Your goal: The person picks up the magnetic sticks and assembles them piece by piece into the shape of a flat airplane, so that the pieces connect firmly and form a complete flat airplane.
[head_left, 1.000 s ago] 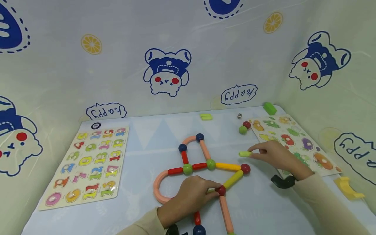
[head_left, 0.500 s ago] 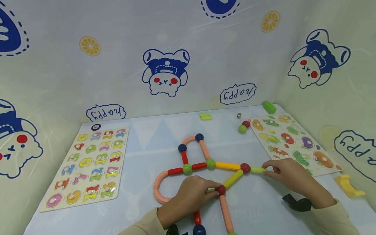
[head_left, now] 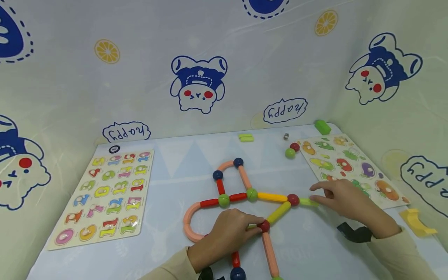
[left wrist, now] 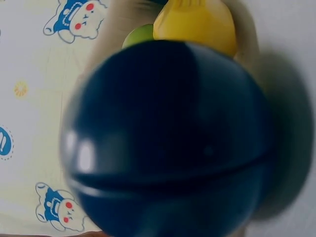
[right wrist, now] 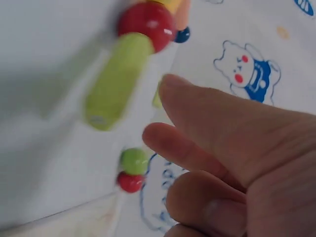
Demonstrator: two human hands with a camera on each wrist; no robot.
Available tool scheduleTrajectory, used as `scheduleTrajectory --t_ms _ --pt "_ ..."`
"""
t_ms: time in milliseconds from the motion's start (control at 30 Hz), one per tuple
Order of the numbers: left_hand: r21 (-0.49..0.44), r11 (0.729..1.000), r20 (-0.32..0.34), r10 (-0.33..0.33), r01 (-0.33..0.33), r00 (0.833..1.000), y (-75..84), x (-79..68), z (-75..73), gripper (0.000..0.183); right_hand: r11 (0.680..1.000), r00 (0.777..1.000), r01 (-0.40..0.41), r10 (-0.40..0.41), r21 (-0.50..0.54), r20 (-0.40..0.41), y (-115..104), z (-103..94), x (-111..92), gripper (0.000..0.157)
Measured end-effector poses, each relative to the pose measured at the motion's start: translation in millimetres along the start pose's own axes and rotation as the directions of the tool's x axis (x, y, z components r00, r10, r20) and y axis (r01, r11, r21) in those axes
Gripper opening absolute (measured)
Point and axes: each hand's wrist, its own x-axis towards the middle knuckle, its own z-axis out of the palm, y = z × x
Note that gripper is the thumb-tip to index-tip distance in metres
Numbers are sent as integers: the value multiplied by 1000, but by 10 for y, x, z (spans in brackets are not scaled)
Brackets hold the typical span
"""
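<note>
Magnetic rods and balls form a linked figure on the table. My left hand pinches a red ball at its fingertips; a bit of green rod shows between thumb and index finger. From that ball a yellow-green rod runs to a second red ball, which also joins a yellow rod. A short light-green rod sticks out from the second ball. Beside its free end is my right hand, thumb and index finger apart, holding nothing. A dark blue ball fills most of the left wrist view.
A number puzzle board lies at left, a vegetable puzzle board at right. Toward the back are loose red and green balls, light-green rods and a green block. A yellow arch block sits at the right edge.
My right hand has brought the short light-green rod down to the second red ball, where it now joins, and has let go of it. My left hand has stayed in place.
</note>
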Motion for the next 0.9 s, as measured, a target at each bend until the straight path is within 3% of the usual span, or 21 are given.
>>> scheduleTrajectory --t_ms 200,400,633,733,900 --pt "-14 1000 3 0 0 1000 -26 9 9 30 996 998 38 -41 82 43 -41 -104 603 21" --pt "-27 1000 7 -1 1 1000 -35 12 5 29 987 988 117 -127 106 92 -165 -137 1448 20" --pt "-41 999 18 -18 19 1000 -25 9 -25 29 997 989 55 -60 47 133 -391 52 2395 25" --pt "-40 999 29 -18 19 999 -11 4 -15 29 999 987 32 -31 -5 156 -375 196 2625 25" --pt "-31 999 24 -11 11 1000 -14 6 2 29 1000 986 -1 5 -26 165 -332 320 2802 23"
